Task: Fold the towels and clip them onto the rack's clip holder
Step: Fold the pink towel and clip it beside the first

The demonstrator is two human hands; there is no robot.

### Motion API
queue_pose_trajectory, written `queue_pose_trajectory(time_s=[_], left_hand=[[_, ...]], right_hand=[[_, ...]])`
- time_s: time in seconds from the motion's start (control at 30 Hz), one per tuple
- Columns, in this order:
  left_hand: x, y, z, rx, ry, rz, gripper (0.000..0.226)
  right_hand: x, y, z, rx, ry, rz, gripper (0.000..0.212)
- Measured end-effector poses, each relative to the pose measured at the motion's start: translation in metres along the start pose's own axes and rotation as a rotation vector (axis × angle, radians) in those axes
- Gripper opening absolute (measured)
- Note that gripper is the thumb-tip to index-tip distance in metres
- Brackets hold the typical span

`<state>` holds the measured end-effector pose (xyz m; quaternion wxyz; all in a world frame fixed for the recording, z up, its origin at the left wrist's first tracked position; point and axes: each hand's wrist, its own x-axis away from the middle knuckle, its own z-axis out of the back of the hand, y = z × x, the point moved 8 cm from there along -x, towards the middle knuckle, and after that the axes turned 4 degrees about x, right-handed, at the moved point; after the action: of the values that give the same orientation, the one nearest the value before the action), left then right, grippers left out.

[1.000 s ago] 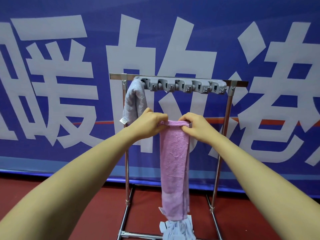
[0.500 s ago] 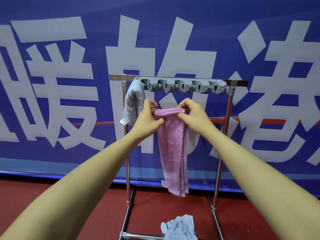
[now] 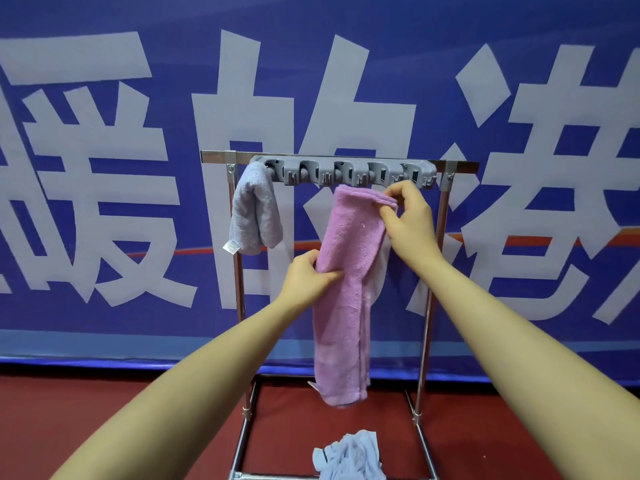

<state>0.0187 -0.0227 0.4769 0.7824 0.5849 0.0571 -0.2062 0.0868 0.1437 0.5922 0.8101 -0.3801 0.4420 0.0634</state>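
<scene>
A folded pink towel (image 3: 346, 282) hangs in front of the metal rack (image 3: 239, 271), its top edge just under the grey clip holder (image 3: 346, 172). My right hand (image 3: 410, 220) pinches the towel's top right corner right below the holder's right-hand clips. Lower down, my left hand (image 3: 308, 277) grips the towel's left edge at mid height. A grey towel (image 3: 254, 209) hangs folded from the leftmost clip. The pink towel's top touches no clip that I can make out.
A crumpled pale blue towel (image 3: 349, 457) lies on the red floor inside the rack's base. A blue banner (image 3: 104, 168) with large white characters fills the background right behind the rack.
The pink towel has risen up to the clip holder. My right hand lifted its top corner up and to the right; my left hand slid down from the top to the towel's middle.
</scene>
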Motion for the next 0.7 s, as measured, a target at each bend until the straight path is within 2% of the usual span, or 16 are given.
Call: queue_pose_trajectory(time_s=[0.13,0.27,0.4,0.5,0.57,0.63,0.7], left_hand=[[-0.006,0.023,0.019,-0.210,0.107,-0.148,0.014],[-0.007,0.054,0.031,-0.627,0.236,-0.333,0.013],[-0.014,0.077,0.024,-0.959,0.226,-0.443,0.013],[-0.014,0.084,0.020,-1.051,0.226,-0.517,0.014],[-0.012,0.086,0.022,-1.053,0.245,-0.545,0.014],[-0.014,0.085,0.024,-1.048,0.246,-0.556,0.016],[-0.014,0.085,0.025,-1.048,0.230,-0.559,0.021]], right_hand=[[0.011,0.036,0.009,0.103,0.069,-0.167,0.004],[0.026,0.051,-0.003,0.307,0.024,-0.227,0.035],[0.046,0.053,-0.044,0.490,-0.262,-0.092,0.052],[0.059,0.044,-0.066,0.536,-0.401,0.032,0.052],[0.063,0.031,-0.075,0.553,-0.411,0.114,0.052],[0.061,0.017,-0.078,0.580,-0.356,0.151,0.063],[0.056,0.005,-0.083,0.633,-0.322,0.173,0.064]])
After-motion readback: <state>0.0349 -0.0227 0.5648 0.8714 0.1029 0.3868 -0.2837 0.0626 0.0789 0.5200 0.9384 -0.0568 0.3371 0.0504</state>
